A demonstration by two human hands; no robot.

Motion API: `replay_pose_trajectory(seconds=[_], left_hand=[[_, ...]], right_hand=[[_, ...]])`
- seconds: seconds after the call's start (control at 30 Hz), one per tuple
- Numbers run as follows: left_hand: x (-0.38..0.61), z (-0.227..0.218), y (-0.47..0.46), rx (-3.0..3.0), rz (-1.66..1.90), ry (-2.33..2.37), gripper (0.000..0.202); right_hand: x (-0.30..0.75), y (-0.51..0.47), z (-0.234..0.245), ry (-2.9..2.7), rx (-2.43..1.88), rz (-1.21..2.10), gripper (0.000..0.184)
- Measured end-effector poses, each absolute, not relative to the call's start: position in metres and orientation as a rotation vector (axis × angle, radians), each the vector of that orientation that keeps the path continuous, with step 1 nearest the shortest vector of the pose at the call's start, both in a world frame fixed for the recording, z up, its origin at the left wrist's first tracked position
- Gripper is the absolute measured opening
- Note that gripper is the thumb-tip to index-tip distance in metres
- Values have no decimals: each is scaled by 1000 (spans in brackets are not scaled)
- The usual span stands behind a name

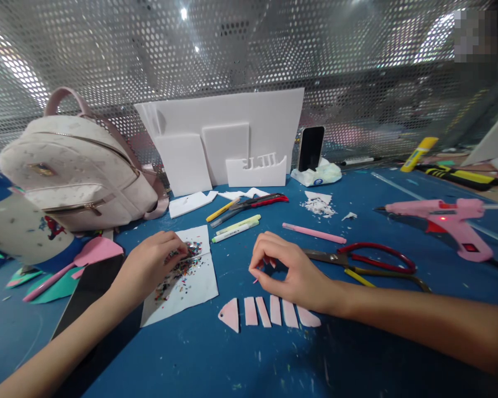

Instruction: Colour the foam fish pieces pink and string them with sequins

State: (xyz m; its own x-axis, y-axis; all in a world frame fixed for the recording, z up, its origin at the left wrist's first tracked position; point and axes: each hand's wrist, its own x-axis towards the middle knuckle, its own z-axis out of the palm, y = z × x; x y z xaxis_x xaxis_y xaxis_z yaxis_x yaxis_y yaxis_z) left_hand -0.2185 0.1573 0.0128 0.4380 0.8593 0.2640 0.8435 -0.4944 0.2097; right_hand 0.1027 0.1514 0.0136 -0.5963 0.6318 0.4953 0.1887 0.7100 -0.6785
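Six pink pieces [250, 311] lie in a row on the table [216, 365], just nearer you than your right hand [292, 273].
Five of them are strips and slices and one is a pointed end with a hole; behind them your right fingers [255, 272] curl, thumb and index tips meeting beside one pink sliver [255, 281], though you cannot tell whether they grip it. Your left hand [151, 262] bends over one white sheet [205, 282], its fingers bunched on scattered beads [178, 272]; whether they pinch any, you cannot tell. Farther off you have one pair of scissors [330, 257], one pink pen [314, 232], two highlighters [235, 230], one pink glue gun [456, 215] and one upright phone [311, 148].
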Motion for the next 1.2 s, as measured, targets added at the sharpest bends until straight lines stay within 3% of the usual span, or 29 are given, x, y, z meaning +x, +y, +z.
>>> replay_pose_trajectory(seconds=[0.63,1.2], left_hand=[[-223,15,160,2463,646,1658,11],[-223,13,159,2693,519,1590,25]], right_hand=[[103,151,14,-2151,-611,753,12],[103,152,13,-2166,-626,745,11]])
